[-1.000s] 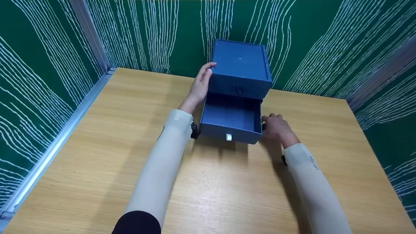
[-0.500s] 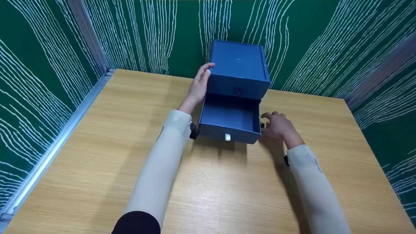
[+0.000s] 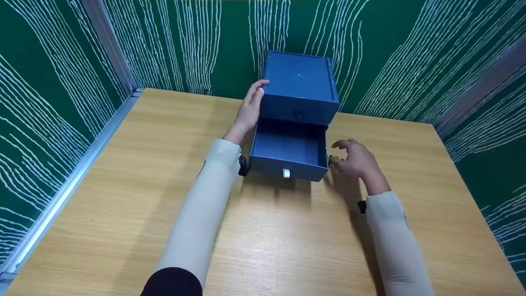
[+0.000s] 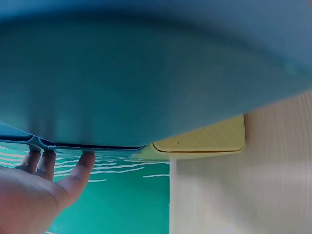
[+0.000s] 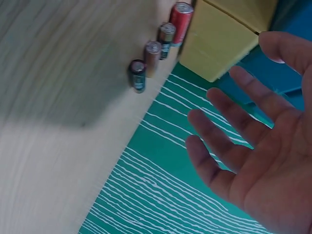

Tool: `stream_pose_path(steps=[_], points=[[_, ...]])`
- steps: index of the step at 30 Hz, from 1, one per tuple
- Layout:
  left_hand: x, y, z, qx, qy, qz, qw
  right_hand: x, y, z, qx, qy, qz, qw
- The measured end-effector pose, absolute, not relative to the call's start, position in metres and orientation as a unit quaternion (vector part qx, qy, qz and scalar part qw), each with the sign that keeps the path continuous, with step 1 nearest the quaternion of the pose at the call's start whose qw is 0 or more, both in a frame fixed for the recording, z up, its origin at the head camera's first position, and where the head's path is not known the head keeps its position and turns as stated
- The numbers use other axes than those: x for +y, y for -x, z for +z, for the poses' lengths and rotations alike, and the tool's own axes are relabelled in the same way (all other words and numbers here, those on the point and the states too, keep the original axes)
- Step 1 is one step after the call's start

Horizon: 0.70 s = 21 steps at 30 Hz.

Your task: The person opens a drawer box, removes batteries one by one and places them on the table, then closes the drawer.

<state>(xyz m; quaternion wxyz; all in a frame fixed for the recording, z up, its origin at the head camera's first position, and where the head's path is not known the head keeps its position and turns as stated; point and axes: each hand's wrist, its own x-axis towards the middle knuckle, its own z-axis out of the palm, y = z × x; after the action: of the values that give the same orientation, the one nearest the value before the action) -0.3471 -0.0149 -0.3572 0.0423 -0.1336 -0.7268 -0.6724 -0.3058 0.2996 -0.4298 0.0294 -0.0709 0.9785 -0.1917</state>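
Person in pale sleeves (image 3: 195,224) at a wood-look desk (image 3: 254,246), L hand (image 3: 248,109) on the L side of a blue drawer unit (image 3: 298,76) nr the ctr of the desk's far edge. L fingers are slightly apart, tips touching the unit's side nr its top. The lower drawer (image 3: 267,163) is out twd the desk's near edge, a white tab (image 3: 287,173) on its front; above it, the upper drawer (image 3: 279,107), w/ a dark ring (image 3: 298,114), sits flush. R hand (image 3: 357,160) is just beside the lower drawer's R wall, fingers spread and slightly bent; whether a fingertip touches it, can't tell. R-wrist view shows a yellow block (image 5: 222,44) nr the unit and four small cylinders (image 5: 139,80) in a row beside it, nr the desk's border w/ a green wall (image 3: 238,41) streaked w/ white lines.
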Motion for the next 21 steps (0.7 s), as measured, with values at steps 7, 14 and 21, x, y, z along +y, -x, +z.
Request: stream_pose_path(steps=[7,14,21], points=[[-0.016,0.347,-0.357,-0.731,0.138,-0.667,0.047,0.301,0.298,-0.425,0.975,0.079,-0.209,-0.013],[-0.017,0.346,-0.356,-0.735,0.132,-0.664,0.044,0.298,0.289,-0.418,0.970,0.070,-0.232,-0.033],[-0.017,0.347,-0.357,-0.733,0.131,-0.666,0.036,0.291,0.283,-0.410,0.969,0.048,-0.236,-0.047]])
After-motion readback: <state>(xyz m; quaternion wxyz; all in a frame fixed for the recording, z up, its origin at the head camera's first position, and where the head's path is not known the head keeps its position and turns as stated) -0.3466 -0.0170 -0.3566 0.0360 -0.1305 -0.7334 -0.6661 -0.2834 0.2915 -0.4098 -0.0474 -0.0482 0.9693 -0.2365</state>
